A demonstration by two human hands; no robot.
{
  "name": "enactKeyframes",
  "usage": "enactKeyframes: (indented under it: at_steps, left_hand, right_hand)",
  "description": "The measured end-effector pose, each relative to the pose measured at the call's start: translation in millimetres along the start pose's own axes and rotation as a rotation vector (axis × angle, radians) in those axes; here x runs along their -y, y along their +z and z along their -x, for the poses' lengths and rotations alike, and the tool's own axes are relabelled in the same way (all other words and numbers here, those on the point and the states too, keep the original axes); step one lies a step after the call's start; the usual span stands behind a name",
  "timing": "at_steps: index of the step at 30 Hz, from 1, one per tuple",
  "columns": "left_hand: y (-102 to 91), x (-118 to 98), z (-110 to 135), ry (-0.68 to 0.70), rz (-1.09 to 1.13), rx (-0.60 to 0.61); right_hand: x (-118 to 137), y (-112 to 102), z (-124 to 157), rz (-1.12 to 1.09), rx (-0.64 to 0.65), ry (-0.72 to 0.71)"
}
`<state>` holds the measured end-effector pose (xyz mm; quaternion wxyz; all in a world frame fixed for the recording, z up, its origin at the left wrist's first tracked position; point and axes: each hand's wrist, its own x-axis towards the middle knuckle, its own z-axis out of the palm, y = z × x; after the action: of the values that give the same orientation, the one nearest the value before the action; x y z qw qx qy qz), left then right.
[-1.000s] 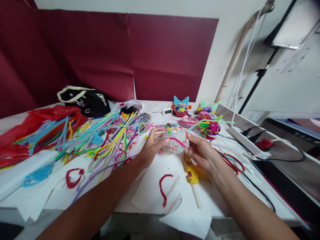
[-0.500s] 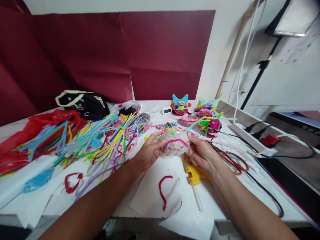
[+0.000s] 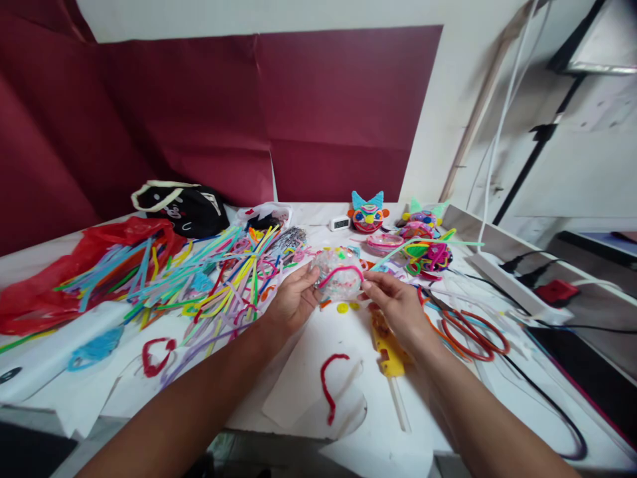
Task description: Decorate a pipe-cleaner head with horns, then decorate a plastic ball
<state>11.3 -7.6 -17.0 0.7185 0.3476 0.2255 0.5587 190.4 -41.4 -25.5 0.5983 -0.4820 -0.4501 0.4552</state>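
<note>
Head view: red plastic bag (image 3: 74, 265) at desk (image 3: 308, 358) left edge, pile of pipe cleaners (image 3: 213, 279) just right of it. Left hand (image 3: 291, 302) mid-desk, fingers curled round left side of clear ball (image 3: 338, 279). Ball held between both hands, above desk middle, pink strand across its top. Right hand (image 3: 398, 305) thumb and forefinger pinched on ball's right edge. Yellow glue gun (image 3: 388, 345) on desk under right wrist. Red loops (image 3: 472, 328) near right edge.
</note>
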Motion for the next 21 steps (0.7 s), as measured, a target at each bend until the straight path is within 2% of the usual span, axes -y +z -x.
enactKeyframes:
  at_steps: [6,13,21]
  left_hand:
    - [3.4,2.5,0.7,-0.070,0.021,-0.061]
    - [5.7,2.8,0.7,-0.132,-0.007,-0.114]
    - [6.2,0.5,1.4,-0.154,0.004,-0.152]
  right_hand:
    - [-8.0,-1.2,-1.1,0.072,-0.041,-0.108]
    - [-9.4,-4.2,-2.7,0.099,-0.061,-0.136]
    - [-8.4,-3.4,1.2,0.140,-0.006,-0.185]
